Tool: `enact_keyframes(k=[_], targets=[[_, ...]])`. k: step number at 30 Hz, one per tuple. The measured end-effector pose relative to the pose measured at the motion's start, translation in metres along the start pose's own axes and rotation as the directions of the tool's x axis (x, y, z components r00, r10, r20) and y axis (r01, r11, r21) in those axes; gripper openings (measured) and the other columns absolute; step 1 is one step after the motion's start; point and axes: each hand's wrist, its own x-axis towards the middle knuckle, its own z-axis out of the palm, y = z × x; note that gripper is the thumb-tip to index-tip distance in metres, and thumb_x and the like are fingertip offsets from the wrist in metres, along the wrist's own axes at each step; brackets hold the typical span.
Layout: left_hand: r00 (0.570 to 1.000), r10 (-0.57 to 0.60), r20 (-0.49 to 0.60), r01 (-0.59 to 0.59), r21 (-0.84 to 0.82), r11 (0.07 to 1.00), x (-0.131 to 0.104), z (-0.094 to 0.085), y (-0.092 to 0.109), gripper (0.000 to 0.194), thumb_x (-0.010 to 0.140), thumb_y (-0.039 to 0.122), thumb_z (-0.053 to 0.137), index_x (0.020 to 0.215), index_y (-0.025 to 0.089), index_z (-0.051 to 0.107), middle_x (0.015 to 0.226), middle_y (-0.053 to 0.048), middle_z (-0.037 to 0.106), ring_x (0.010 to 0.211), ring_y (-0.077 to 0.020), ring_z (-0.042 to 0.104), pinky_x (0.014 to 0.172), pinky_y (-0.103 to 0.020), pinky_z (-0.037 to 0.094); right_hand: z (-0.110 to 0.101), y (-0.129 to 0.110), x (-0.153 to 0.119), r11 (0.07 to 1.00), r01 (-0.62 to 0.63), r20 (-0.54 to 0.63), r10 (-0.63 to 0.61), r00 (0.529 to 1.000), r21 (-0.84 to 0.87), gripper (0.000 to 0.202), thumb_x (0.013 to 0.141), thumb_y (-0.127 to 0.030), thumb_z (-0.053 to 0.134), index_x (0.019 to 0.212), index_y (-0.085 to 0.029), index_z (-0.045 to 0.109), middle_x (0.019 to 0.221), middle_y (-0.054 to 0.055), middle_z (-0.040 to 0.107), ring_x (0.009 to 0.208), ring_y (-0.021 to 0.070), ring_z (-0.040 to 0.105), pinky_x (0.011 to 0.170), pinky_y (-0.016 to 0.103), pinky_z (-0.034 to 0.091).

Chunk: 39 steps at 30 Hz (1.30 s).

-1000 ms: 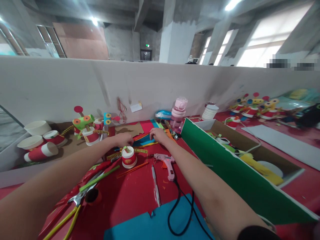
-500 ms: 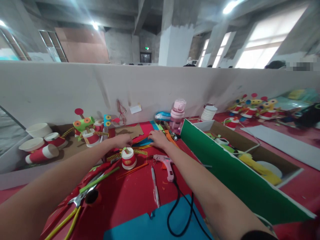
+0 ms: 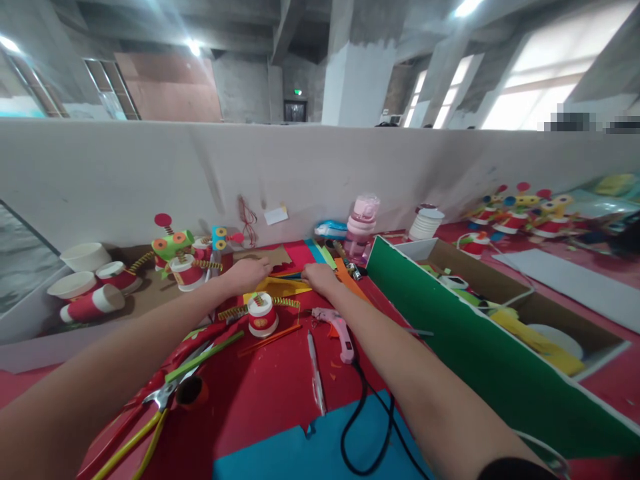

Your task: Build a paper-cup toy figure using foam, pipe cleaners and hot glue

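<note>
My left hand reaches to the back of the red table, its fingers curled down on a stack of coloured paper. Opposite it, my right hand has its fingers closed at the right edge of the same paper. Yellow paper shows between the hands, with thin blue and orange edges behind it. The fingertips are partly hidden. Just in front stands an upturned red and white paper cup with coiled paper-spring arms. A pink glue gun lies below my right wrist.
Yellow-handled scissors, a pen and blue paper lie nearer me. A green-sided box stands right; a box with cups and a cup figure stand left. A pink bottle is behind.
More yellow paper shows between my hands, and less of the blue. Both hands stay at the paper stack. The whole view has shifted slightly.
</note>
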Motion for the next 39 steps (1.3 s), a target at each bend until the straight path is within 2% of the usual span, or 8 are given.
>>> enact_keyframes(k=[3, 8, 12, 19, 24, 29, 33, 39], targets=[[0.995, 0.059, -0.081, -0.048, 0.123, 0.991, 0.000, -0.009, 0.003, 0.017, 0.087, 0.011, 0.048, 0.096, 0.014, 0.062, 0.094, -0.012, 0.061, 0.086, -0.0220, 0.059, 0.076, -0.033, 0.038, -0.006, 0.003, 0.004, 1.000, -0.022, 0.015, 0.021, 1.000, 0.015, 0.025, 0.089, -0.029, 0.055, 0.101, -0.021, 0.075, 0.104, 0.012, 0.072, 0.097, 0.0253, 0.065, 0.075, 0.029, 0.045], [0.975, 0.123, -0.184, -0.089, 0.181, 0.979, 0.000, -0.015, 0.003, 0.012, 0.087, 0.012, 0.050, 0.091, 0.016, 0.061, 0.090, -0.012, 0.061, 0.093, -0.0258, 0.054, 0.079, -0.038, 0.032, -0.019, 0.011, 0.012, 0.999, -0.038, 0.032, 0.037, 0.999, 0.030, 0.025, 0.085, -0.029, 0.060, 0.105, -0.025, 0.075, 0.104, 0.010, 0.073, 0.098, 0.0259, 0.065, 0.078, 0.030, 0.046], [0.977, 0.129, -0.168, -0.089, 0.227, 0.970, -0.001, -0.011, 0.002, 0.013, 0.090, 0.014, 0.047, 0.091, 0.015, 0.060, 0.082, -0.011, 0.062, 0.083, -0.0244, 0.053, 0.077, -0.039, 0.031, -0.021, 0.012, 0.017, 0.999, -0.015, 0.024, 0.014, 1.000, 0.033, 0.022, 0.080, -0.028, 0.065, 0.098, -0.025, 0.077, 0.100, 0.009, 0.074, 0.096, 0.0251, 0.065, 0.076, 0.029, 0.046], [0.976, 0.195, -0.093, -0.177, 0.177, 0.968, -0.005, 0.001, -0.002, 0.009, 0.090, 0.019, 0.053, 0.088, 0.016, 0.062, 0.079, -0.010, 0.067, 0.087, -0.0242, 0.051, 0.075, -0.036, 0.029, -0.010, 0.013, 0.021, 0.999, -0.033, -0.056, 0.036, 0.998, 0.043, 0.020, 0.084, -0.032, 0.061, 0.092, -0.022, 0.076, 0.094, 0.010, 0.073, 0.088, 0.0239, 0.065, 0.071, 0.029, 0.043], [0.982, 0.178, -0.064, -0.171, 0.110, 0.979, -0.007, 0.014, 0.000, 0.009, 0.089, 0.018, 0.056, 0.085, 0.017, 0.064, 0.079, -0.010, 0.068, 0.088, -0.0233, 0.051, 0.073, -0.036, 0.028, -0.006, 0.016, 0.018, 0.997, 0.001, -0.139, 0.010, 0.990, 0.077, 0.021, 0.088, -0.028, 0.055, 0.104, -0.023, 0.067, 0.109, 0.006, 0.067, 0.095, 0.0202, 0.061, 0.074, 0.026, 0.040], [0.984, 0.175, -0.026, -0.174, 0.045, 0.984, -0.007, 0.019, 0.005, 0.010, 0.087, 0.022, 0.059, 0.081, 0.018, 0.065, 0.084, -0.009, 0.069, 0.093, -0.0231, 0.052, 0.073, -0.037, 0.027, 0.002, 0.013, 0.013, 0.996, 0.047, -0.190, -0.031, 0.981, 0.078, 0.044, 0.088, -0.018, 0.052, 0.132, -0.017, 0.047, 0.123, 0.013, 0.058, 0.097, 0.0233, 0.059, 0.077, 0.030, 0.042], [0.972, 0.232, -0.042, -0.232, 0.014, 0.973, -0.007, 0.020, 0.007, 0.015, 0.085, 0.024, 0.063, 0.071, 0.018, 0.064, 0.082, -0.007, 0.067, 0.091, -0.0217, 0.052, 0.072, -0.037, 0.025, 0.009, 0.015, 0.011, 0.992, 0.117, -0.138, -0.109, 0.984, 0.053, 0.074, 0.083, -0.015, 0.056, 0.150, -0.028, 0.025, 0.143, 0.011, 0.043, 0.101, 0.0233, 0.061, 0.081, 0.032, 0.046], [0.960, 0.252, -0.118, -0.253, 0.012, 0.967, -0.004, 0.026, 0.007, 0.017, 0.084, 0.020, 0.064, 0.068, 0.017, 0.061, 0.075, -0.006, 0.067, 0.085, -0.0203, 0.051, 0.069, -0.036, 0.024, 0.009, 0.013, 0.018, 0.991, 0.130, -0.020, -0.129, 0.991, 0.033, 0.059, 0.084, -0.015, 0.055, 0.140, -0.030, 0.048, 0.137, 0.009, 0.053, 0.118, 0.0244, 0.056, 0.094, 0.032, 0.046]])
